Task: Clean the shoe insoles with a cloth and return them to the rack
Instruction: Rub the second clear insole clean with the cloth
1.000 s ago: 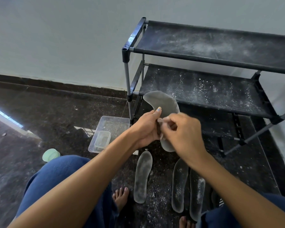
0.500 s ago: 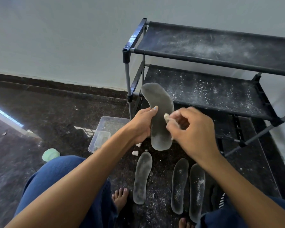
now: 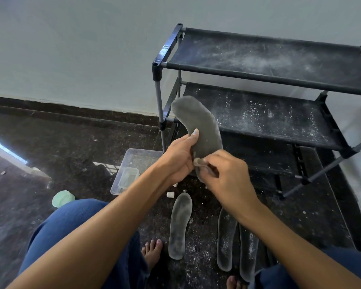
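My left hand [image 3: 178,158] grips a grey insole [image 3: 200,126] at its lower half and holds it upright in front of the black shoe rack [image 3: 258,74]. My right hand [image 3: 225,176] pinches a small pale wad of cloth [image 3: 197,162] and presses it against the insole's lower part. Three more dusty insoles lie on the floor below: one [image 3: 179,226] in the middle and two [image 3: 226,238] [image 3: 248,253] side by side under my right forearm.
A clear plastic tub [image 3: 142,157] with a smaller box [image 3: 128,177] inside stands left of the rack. A pale green lid [image 3: 63,198] lies by my left knee. Small white bits [image 3: 170,194] and dust cover the dark floor. The rack shelves are dusty.
My right hand with the cloth has slid down the insole from its middle to its lower end. The left hand has raised and steadied the insole.
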Motion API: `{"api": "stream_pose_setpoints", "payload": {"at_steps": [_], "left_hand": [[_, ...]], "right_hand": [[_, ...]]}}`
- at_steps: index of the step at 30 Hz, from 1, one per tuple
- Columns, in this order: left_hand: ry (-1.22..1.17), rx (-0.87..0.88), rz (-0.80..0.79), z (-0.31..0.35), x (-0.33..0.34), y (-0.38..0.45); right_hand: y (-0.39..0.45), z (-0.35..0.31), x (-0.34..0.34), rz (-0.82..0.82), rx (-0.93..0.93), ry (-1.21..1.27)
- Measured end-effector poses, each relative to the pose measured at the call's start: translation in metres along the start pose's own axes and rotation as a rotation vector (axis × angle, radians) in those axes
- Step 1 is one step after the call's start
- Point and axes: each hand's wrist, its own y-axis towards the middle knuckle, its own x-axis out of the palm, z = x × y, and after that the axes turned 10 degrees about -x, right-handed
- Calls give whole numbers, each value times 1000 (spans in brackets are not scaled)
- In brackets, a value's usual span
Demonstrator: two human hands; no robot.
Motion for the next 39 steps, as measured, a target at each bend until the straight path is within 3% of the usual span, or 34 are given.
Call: {"api": "stream_pose_setpoints", "payload": {"at_steps": [5,13,18,23,29,33,39], "left_hand": [[127,-84,-82,-2,7,-9],[30,-43,-1,-2,10,-9],[162,-12,0,-11,12,-4],[29,-22,30,-4,9,-4],[112,-17,-26,-13,9,-2],[63,-28,-21,-4,5,-1],[129,-126,-137,-8,5,-7]], "right_hand": [[13,-1,-2,120,14,-5],[1,-7,3,3,24,-54],[18,2,-7,132,35,-76],[-1,-9,2,2,20,-109],[18,7,-9,180,37,-65],[10,2,-5,132,4,-86],[10,10,-8,139,-16,-52]]}}
